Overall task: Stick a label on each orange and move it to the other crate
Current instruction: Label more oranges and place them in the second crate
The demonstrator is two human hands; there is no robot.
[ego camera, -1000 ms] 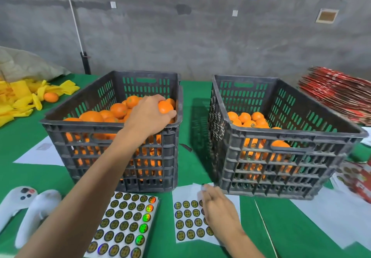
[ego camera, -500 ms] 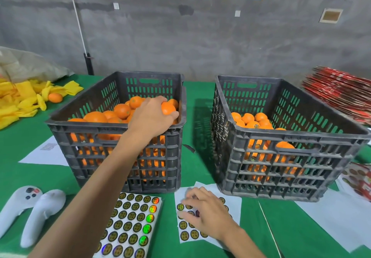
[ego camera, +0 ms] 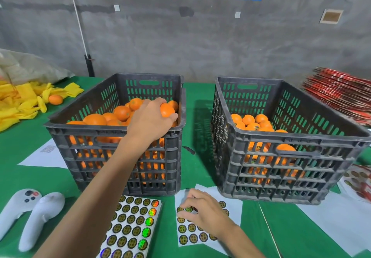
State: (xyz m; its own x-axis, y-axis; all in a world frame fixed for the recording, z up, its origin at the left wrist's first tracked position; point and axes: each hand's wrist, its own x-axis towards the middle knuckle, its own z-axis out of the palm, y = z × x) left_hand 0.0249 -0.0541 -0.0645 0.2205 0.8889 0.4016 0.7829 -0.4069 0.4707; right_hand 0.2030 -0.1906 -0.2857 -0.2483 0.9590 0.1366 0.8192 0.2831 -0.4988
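In the left crate [ego camera: 112,131], the left hand [ego camera: 150,119] curls round an orange [ego camera: 167,110] at the heap's near right corner. Lift it straight up, clear of the rim, so neighbours don't roll. Right of that, the right hand [ego camera: 202,212] pinches at a label on the small sheet [ego camera: 208,217] (whether it has peeled free, I cannot tell); peel slowly from one edge. The right crate [ego camera: 281,137] waits beyond.

You've got two dull, scuffed plastic crates [ego camera: 112,131] on matt green cloth [ego camera: 196,169], glossy holographic stickers [ego camera: 132,225] on white paper, and smooth matt white controllers [ego camera: 30,211].
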